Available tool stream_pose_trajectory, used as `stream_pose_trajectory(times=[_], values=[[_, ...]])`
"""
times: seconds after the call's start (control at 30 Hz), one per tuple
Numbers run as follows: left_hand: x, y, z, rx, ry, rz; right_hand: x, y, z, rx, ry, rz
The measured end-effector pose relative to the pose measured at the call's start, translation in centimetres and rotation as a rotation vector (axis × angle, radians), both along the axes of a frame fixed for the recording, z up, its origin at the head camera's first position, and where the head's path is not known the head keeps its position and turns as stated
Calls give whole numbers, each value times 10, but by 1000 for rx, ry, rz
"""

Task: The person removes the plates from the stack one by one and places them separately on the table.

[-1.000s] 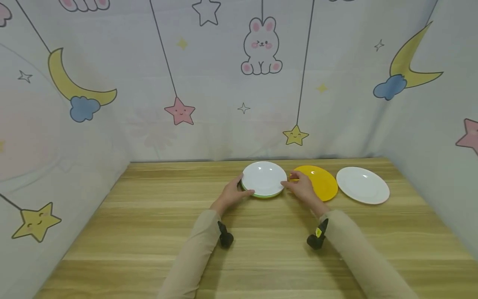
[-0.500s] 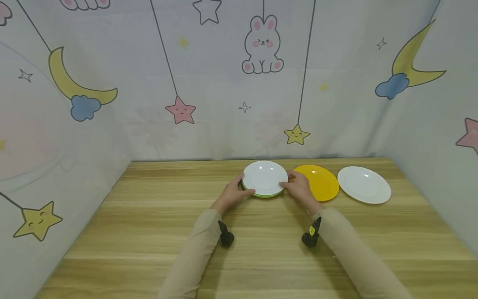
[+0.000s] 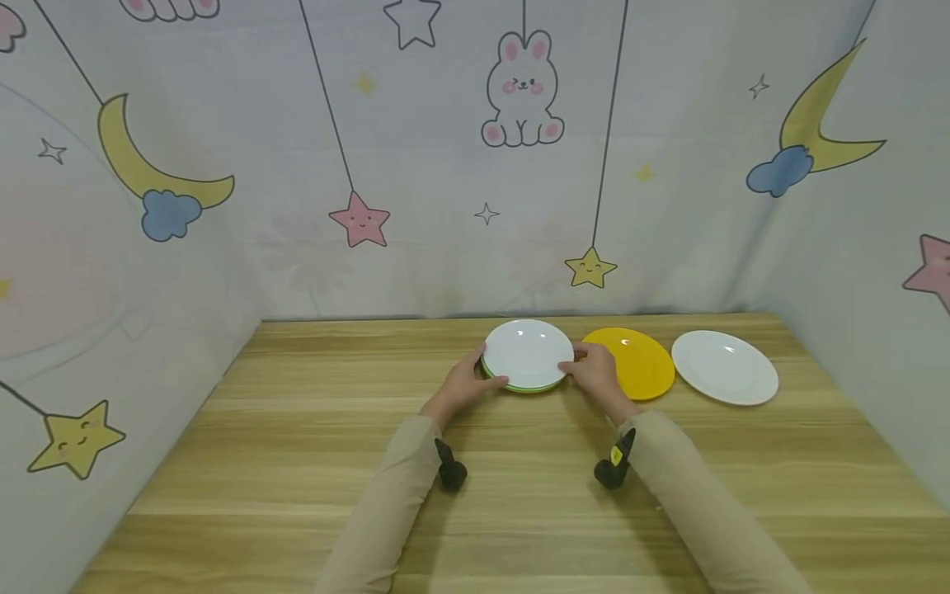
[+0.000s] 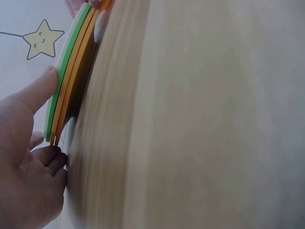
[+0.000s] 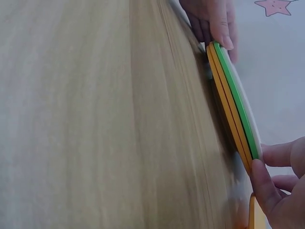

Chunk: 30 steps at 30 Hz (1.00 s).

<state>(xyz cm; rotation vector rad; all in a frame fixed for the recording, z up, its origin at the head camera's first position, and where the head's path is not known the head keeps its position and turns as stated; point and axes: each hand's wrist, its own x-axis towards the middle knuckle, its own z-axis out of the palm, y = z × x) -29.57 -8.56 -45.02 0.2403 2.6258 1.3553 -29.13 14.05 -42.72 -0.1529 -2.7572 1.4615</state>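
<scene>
Gripping plate stack [image 3: 529, 355] | left fingers [image 4: 40, 90] pinching left side | right fingers [image 5: 265, 183] pinching right

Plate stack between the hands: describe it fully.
The plate stack is round, glossy and plastic-looking: a white plate on top, a green one next, two orange ones beneath. Face up toward the back of the table, it is gripped at opposite sides by the left hand and right hand; table contact is unclear.
</scene>
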Motion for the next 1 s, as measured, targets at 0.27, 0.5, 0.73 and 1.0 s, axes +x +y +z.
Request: stream_pose_trajectory(times=[0.27, 0.5, 0.73, 1.0], values=[[1, 1, 2, 4, -1, -3, 2, 1, 5, -31, -37, -34], [0, -2, 0, 13, 22, -15, -1, 4, 3, -83, -44, -33], [-1, -2, 1, 26, 10, -18, -2, 11, 1, -208, -105, -17], [-2, -2, -1, -1, 12, -13, -1, 17, 4, -277, -142, -22]])
